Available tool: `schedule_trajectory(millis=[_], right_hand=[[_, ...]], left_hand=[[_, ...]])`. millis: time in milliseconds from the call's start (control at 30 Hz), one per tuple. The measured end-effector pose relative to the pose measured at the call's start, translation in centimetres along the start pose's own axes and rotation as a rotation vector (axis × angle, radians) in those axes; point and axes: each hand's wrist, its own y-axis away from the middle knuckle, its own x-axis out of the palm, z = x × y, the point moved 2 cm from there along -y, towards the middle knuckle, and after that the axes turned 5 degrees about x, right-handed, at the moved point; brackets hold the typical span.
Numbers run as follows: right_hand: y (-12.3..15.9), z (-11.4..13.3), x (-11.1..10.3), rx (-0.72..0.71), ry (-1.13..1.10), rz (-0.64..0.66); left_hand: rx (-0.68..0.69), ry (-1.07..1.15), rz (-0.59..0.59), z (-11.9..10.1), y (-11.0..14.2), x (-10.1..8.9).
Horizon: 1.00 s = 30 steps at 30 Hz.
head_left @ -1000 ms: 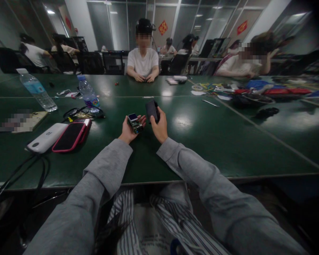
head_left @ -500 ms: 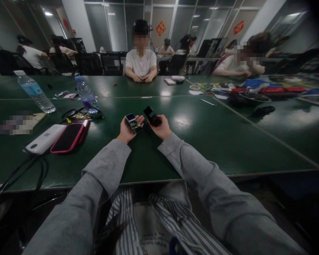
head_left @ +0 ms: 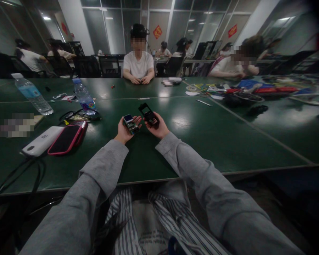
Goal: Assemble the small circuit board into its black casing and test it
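Note:
A green circuit board with a small screen (head_left: pixel 131 123) rests on the palm of my left hand (head_left: pixel 123 132), its screen facing up. My left fingers reach under and past its right side. Just to the right, my right hand (head_left: pixel 161 126) grips a black plastic casing (head_left: pixel 148 115) by its lower part. The casing is tilted and has a window-like opening near its top, through which the table shows. Board and casing are held close together over the green table (head_left: pixel 196 148), apart from each other.
Left of my hands lie a pink-edged phone (head_left: pixel 65 139), a white power bank (head_left: pixel 44 141) and a cable. Two water bottles, one tilted-looking (head_left: pixel 33 94) and one blue-capped (head_left: pixel 84 96), stand behind. Cables and cloth (head_left: pixel 255 86) clutter the right. A person (head_left: pixel 138 65) sits opposite.
My right hand has turned the black casing, so its window opening and frame now show more plainly. The board stays on my left palm. The whole view has shifted slightly.

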Motion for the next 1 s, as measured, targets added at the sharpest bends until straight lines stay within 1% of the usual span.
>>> schedule_trajectory(millis=[100, 233, 300, 433, 567, 700, 833, 1000], right_hand=[[0.4, -0.1, 0.3, -0.022, 0.05, 0.006], [0.6, -0.3, 0.6, -0.021, 0.1, 0.094], [0.5, -0.4, 0.6, -0.007, 0.118, 0.111], [0.0, -0.6, 0.3, -0.011, 0.147, 0.031], [-0.4, -0.8, 0.0, -0.016, 0.105, -0.051], [-0.5, -1.2, 0.1, -0.02, 0.065, -0.077], [-0.9, -1.7, 0.2, -0.04, 0.094, -0.117], [-1.3, -2.2, 0.2, -0.072, 0.133, -0.103]], left_hand=[[-0.005, 0.004, -0.009, 0.1, -0.1, 0.0], [-0.018, 0.011, -0.022, 0.1, -0.2, 0.0], [-0.027, 0.009, -0.037, 0.1, -0.1, 0.0], [-0.031, 0.004, -0.067, 0.1, 0.1, 0.2], [-0.033, 0.0, -0.075, 0.1, 0.2, 0.3], [-0.049, -0.028, -0.123, 0.1, 0.3, 0.5], [-0.053, -0.066, -0.141, 0.1, 0.5, 0.6], [-0.062, -0.096, -0.186, 0.0, 0.5, 0.5]])
